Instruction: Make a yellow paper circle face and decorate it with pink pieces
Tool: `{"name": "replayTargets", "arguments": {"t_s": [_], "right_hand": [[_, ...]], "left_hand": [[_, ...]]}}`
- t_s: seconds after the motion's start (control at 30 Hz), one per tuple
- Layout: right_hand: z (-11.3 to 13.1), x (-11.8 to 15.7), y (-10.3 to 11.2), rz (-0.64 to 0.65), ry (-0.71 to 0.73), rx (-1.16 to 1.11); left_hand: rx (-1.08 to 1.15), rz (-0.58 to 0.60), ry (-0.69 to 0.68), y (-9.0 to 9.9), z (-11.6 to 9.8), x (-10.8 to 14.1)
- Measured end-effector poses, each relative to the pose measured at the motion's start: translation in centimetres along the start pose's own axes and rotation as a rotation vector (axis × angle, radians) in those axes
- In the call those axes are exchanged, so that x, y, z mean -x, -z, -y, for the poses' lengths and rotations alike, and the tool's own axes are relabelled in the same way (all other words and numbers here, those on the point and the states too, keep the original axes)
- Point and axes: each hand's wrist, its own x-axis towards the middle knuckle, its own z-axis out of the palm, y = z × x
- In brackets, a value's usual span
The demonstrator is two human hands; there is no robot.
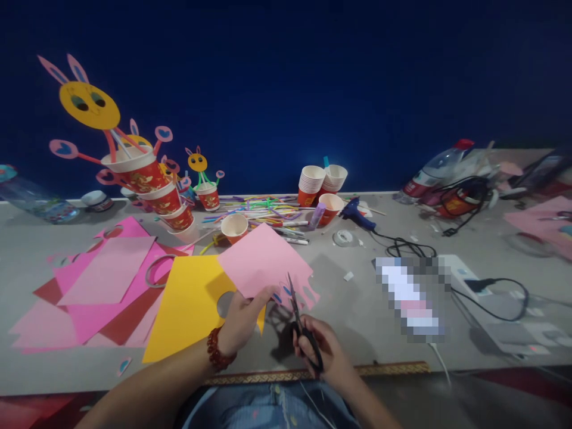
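Observation:
My right hand [328,345] is closed around the black handles of a pair of scissors [293,296], whose blades point up and away from me. Between thumb and fingers, my left hand [243,322] pinches the lower edge of a light pink sheet of paper [266,259]. Small blue ovals show on the pink paper beside the blades, and the sheet's right edge has ragged cut-outs. Whether the blades touch the paper I cannot tell. Under my left hand lies a yellow sheet [179,310] with a round hole.
Pink and red sheets [107,268] are piled at left, near stacked paper cups [134,170] bearing yellow rabbit faces. Colourful sticks [263,208], more cups [311,179], a blue glue gun [357,214] and tape [344,238] lie behind. A pixelated device [409,298] and cables are at right.

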Motion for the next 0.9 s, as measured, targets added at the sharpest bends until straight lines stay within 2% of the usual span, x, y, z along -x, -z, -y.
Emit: {"name": "replayTargets", "arguments": {"t_s": [0.3, 0.53, 0.9], "right_hand": [[0.3, 0.2, 0.8, -0.004, 0.079, 0.085], [0.7, 0.3, 1.3, 0.033, 0.073, 0.15], [0.7, 0.4, 2.0, 0.022, 0.041, 0.152]], "left_hand": [[0.048, 0.036, 0.007, 0.3, 0.9, -0.2], [0.095, 0.061, -0.004, 0.4, 1.1, -0.4], [0.094, 0.108, 0.02, 0.3, 0.0, -0.4]]}}
